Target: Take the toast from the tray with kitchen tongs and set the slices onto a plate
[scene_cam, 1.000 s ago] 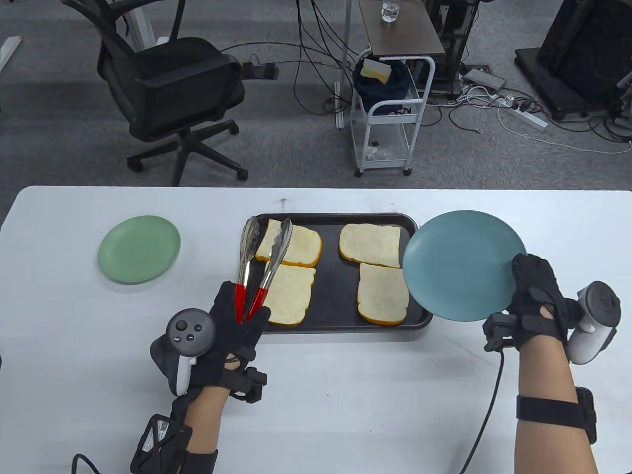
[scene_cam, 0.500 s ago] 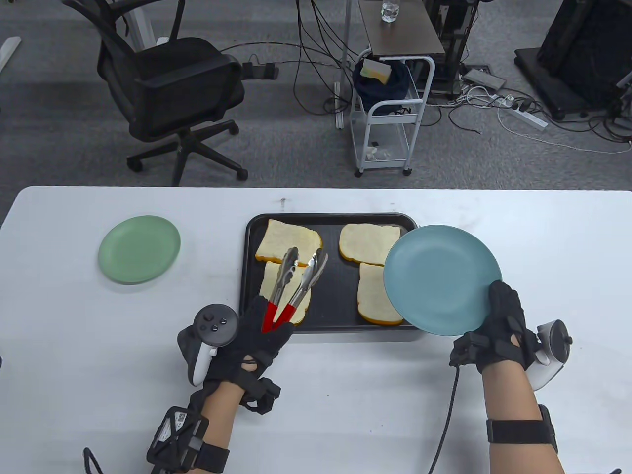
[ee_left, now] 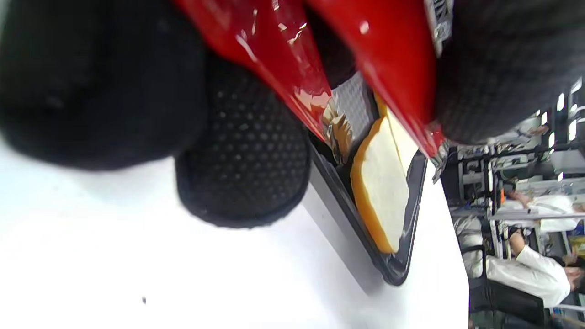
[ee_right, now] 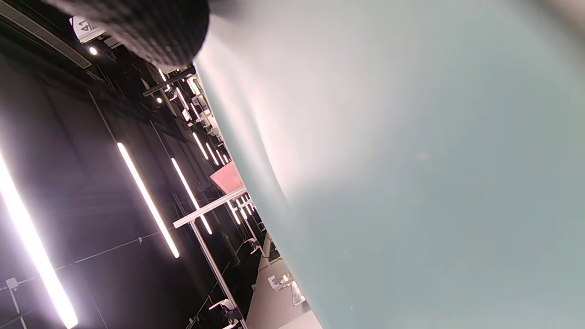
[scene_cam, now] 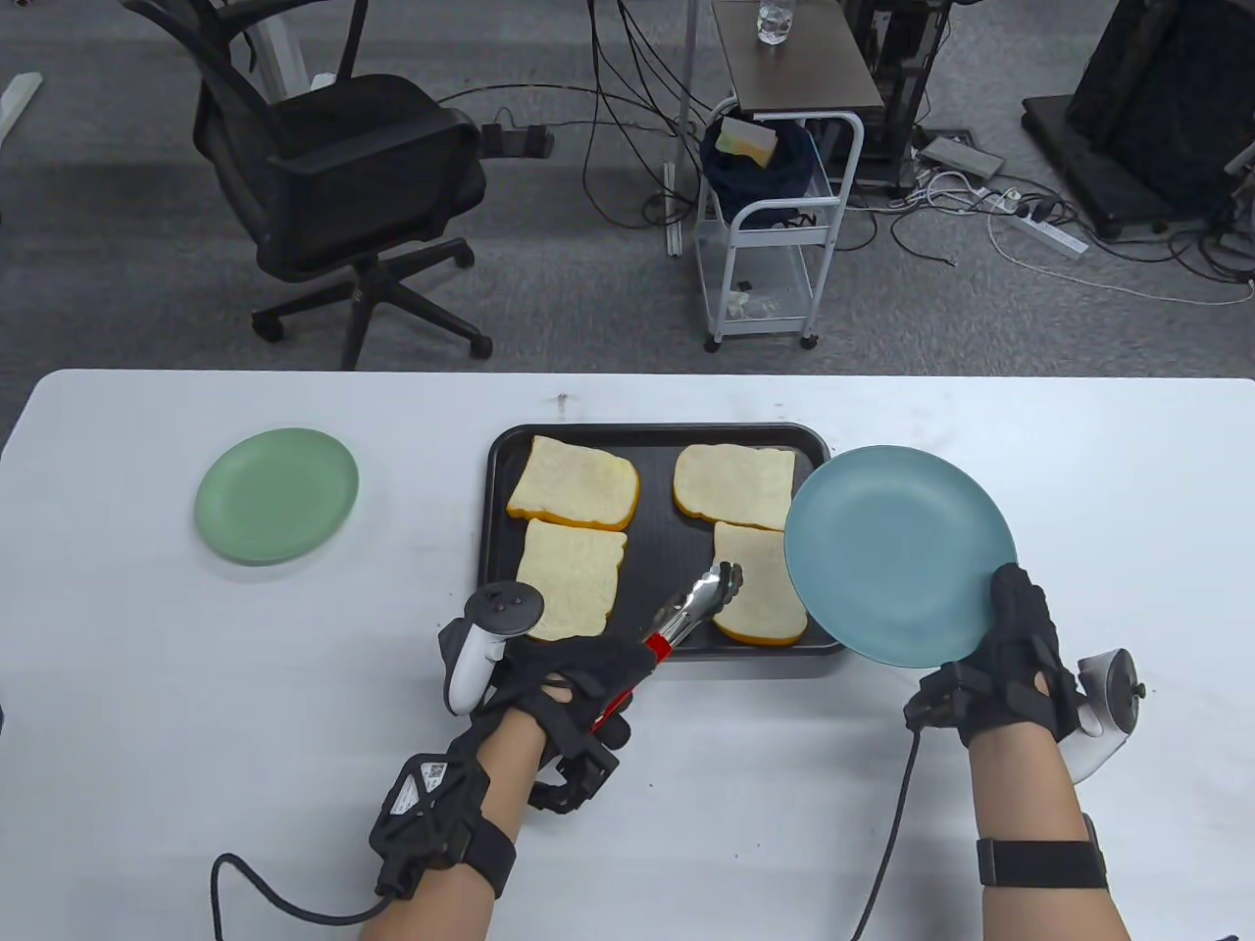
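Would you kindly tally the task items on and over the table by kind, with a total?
Toast slices: 4
Plates: 2, green and blue
Tongs: 1
Tray: 1
Total: 8

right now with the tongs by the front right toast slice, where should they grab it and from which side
Grab the front right slice at its near left corner, coming in from the left, where the tongs in the left hand already point. That edge lies bare on the tray; the right edge sits under the blue plate held by the right hand. One tong arm probably has to slide underneath.
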